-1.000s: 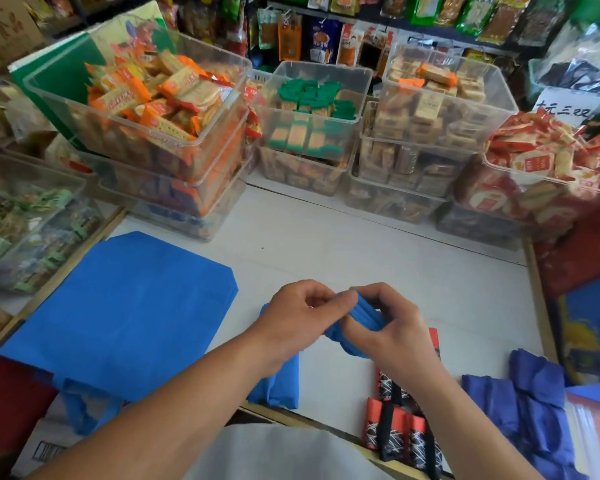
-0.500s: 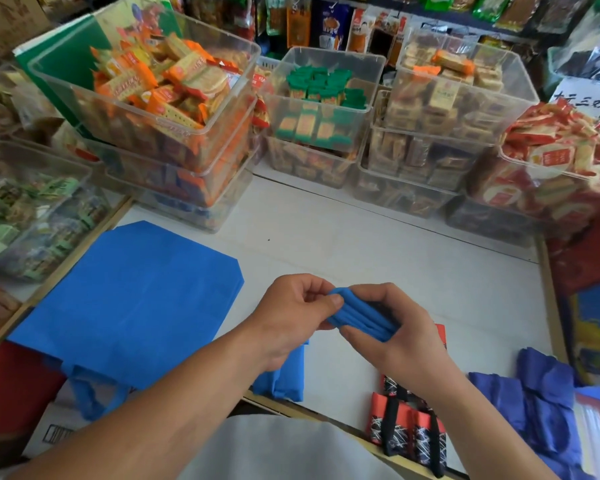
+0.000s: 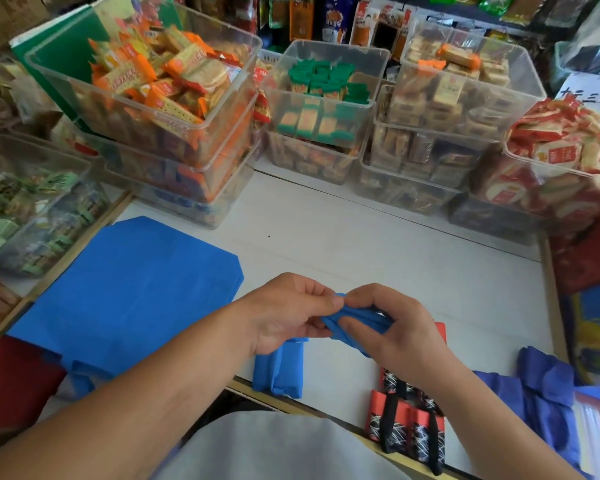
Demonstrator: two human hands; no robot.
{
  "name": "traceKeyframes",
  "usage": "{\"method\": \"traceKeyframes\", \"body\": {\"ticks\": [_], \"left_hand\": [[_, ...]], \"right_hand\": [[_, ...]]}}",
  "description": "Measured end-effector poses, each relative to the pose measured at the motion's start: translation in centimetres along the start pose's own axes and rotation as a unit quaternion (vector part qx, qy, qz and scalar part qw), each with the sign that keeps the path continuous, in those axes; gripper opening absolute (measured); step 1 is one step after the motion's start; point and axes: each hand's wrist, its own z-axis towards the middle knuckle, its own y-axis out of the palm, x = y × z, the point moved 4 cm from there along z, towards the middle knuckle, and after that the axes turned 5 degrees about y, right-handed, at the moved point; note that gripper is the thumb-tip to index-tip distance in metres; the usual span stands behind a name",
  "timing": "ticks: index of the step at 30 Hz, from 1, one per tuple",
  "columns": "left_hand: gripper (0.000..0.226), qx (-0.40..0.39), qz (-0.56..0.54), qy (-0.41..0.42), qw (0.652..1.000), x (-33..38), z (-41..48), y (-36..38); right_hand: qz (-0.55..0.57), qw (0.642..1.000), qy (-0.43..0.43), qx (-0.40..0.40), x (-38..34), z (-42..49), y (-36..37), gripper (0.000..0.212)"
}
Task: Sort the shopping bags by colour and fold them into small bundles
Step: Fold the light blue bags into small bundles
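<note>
Both hands work a folded blue bag (image 3: 357, 322) just above the white counter (image 3: 378, 251). My left hand (image 3: 288, 313) pinches one end of its bunched strap part, and my right hand (image 3: 392, 330) grips the other end. The bag's folded body (image 3: 278, 370) hangs down under my left hand to the counter's front edge. A flat blue bag (image 3: 132, 292) lies spread out at the left. Red-and-black patterned bundles (image 3: 404, 422) lie at the front right, partly under my right forearm. Darker blue crumpled bags (image 3: 548, 389) sit at the far right.
Clear plastic bins of wrapped snacks (image 3: 174, 98) stand stacked along the back and left of the counter. A wooden rim (image 3: 553, 299) edges the counter on the right. Red fabric (image 3: 11, 379) lies at the lower left.
My hands have drawn closer together on the blue bag, bunching its strap part between the fingertips. The camera view has shifted slightly down.
</note>
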Motion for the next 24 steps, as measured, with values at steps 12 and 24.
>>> {"method": "traceKeyframes", "body": {"ticks": [12, 24], "left_hand": [[0.011, 0.109, 0.096, 0.111, 0.983, 1.7, 0.0, -0.8], [0.006, 0.113, 0.346, 0.218, 0.906, 2.3, 0.6, 1.0]], "right_hand": [[0.094, 0.991, 0.088, 0.04, 1.1, -0.4, -0.2, 0.03], [-0.012, 0.994, 0.103, 0.035, 2.1, 0.3, 0.3, 0.02]]}}
